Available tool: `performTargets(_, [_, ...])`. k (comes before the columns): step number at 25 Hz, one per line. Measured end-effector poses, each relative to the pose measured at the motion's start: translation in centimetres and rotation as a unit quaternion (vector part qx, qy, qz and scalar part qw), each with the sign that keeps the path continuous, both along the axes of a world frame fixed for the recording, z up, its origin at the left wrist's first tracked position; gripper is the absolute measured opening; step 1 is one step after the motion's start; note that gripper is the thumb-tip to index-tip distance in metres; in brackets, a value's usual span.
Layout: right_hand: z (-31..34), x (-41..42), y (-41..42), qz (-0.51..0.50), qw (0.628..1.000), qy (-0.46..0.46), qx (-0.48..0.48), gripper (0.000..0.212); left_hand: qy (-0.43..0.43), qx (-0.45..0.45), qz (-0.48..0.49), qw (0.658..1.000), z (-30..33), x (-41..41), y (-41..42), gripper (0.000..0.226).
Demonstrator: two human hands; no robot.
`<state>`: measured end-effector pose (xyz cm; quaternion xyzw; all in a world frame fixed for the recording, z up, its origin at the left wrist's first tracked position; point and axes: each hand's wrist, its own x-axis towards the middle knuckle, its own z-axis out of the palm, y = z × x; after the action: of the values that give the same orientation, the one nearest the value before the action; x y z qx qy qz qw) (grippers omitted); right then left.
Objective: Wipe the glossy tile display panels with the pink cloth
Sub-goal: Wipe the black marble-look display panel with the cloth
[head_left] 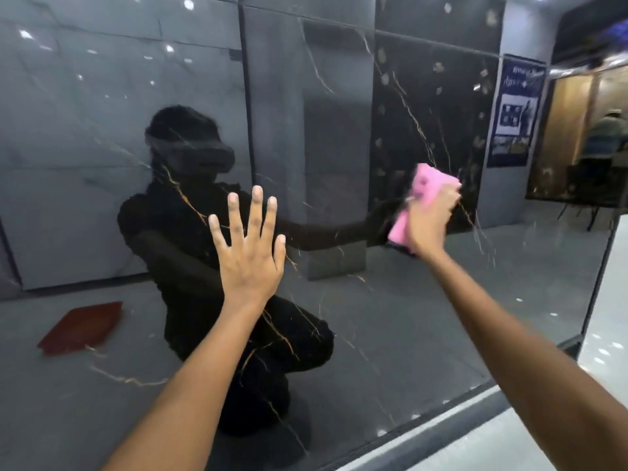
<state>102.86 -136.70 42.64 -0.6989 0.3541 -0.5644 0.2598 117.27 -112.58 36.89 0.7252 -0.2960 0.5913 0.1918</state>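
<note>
The pink cloth point(421, 202) is judged to be soft, light and easily bunched, so it is best taken in a full fist with a broad fold left free against the surface. It is held that way now: the grip of the right hand point(429, 222) is closed round the wadded cloth, whose folds stick out above and below the fingers and are pressed to the glossy tile panel point(356, 317), towards its right side. The panel is hard and slick, so the cloth can be expected to slide freely. The left hand point(249, 254) is laid flat on the panel, fingers spread, holding nothing, well apart from the cloth.
</note>
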Motion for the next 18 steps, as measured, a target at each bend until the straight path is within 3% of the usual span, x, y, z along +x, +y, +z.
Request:
performTargets(2, [-4.3, 1.1, 7.8, 0.11, 0.972, 0.078, -0.194, 0.041, -0.004, -0.003, -0.003, 1.0, -0.1, 0.1, -0.1, 0.058])
performTargets(3, [-7.7, 1.1, 10.3, 0.14, 0.92, 0.139, -0.339, 0.044, -0.004, -0.004, -0.006, 1.0, 0.0, 0.1, 0.0, 0.057])
performTargets(5, [-9.1, 1.1, 9.4, 0.167, 0.817, 0.244, -0.496, 0.077, -0.009, -0.003, -0.015, 1.0, -0.1, 0.3, 0.0, 0.056])
performTargets(6, [-6.4, 0.5, 7.0, 0.112, 0.842, 0.219, -0.48, 0.089, -0.015, -0.005, -0.02, 1.0, -0.2, 0.4, -0.1, 0.057])
performTargets(7, [-4.0, 0.9, 3.0, 0.052, 0.893, 0.162, -0.417, 0.086, -0.016, -0.007, -0.023, 1.0, -0.2, 0.5, -0.2, 0.057])
performTargets(8, [-0.6, 0.5, 0.5, -0.012, 0.954, 0.101, -0.283, 0.076, -0.016, -0.01, -0.025, 1.0, -0.2, 0.5, -0.2, 0.058])
performTargets(9, [2.7, -0.1, -2.2, -0.075, 0.985, 0.031, -0.154, 0.07, -0.016, -0.012, -0.024, 1.0, -0.3, 0.5, -0.2, 0.058])
performTargets(11, [5.9, -0.6, -3.7, -0.053, 0.994, -0.095, -0.012, 0.068, -0.017, -0.01, -0.015, 1.0, -0.4, 0.2, -0.3, 0.058])
performTargets(12, [5.8, -0.4, -1.0, -0.013, 0.995, -0.096, -0.032, 0.061, -0.015, -0.004, -0.011, 1.0, -0.2, 0.2, -0.3, 0.058])
performTargets(13, [4.3, 0.7, 2.6, 0.026, 0.996, -0.041, -0.079, 0.048, -0.012, 0.002, -0.007, 1.0, -0.1, 0.1, -0.2, 0.058])
performTargets(14, [2.4, 0.9, 5.8, 0.089, 0.975, 0.029, -0.199, 0.037, -0.008, 0.003, -0.006, 1.0, 0.1, -0.1, 0.0, 0.057])
performTargets(15, [0.4, 0.5, 7.9, 0.133, 0.916, 0.108, -0.363, 0.037, 0.0, -0.003, -0.012, 1.0, 0.3, -0.4, 0.1, 0.056])
performTargets(16, [-1.3, -0.1, 9.2, 0.127, 0.828, 0.188, -0.513, 0.046, 0.015, -0.019, -0.031, 0.999, 0.6, -1.0, 0.2, 0.054])
performTargets(17, [-2.2, 0.2, 7.4, 0.136, 0.759, 0.246, -0.587, 0.061, 0.032, -0.045, -0.053, 0.997, 1.0, -1.6, 0.3, 0.051])
performTargets(18, [-0.9, -0.5, 4.9, 0.113, 0.763, 0.258, -0.582, 0.072, 0.048, -0.073, -0.07, 0.994, 1.7, -2.4, 0.3, 0.048])
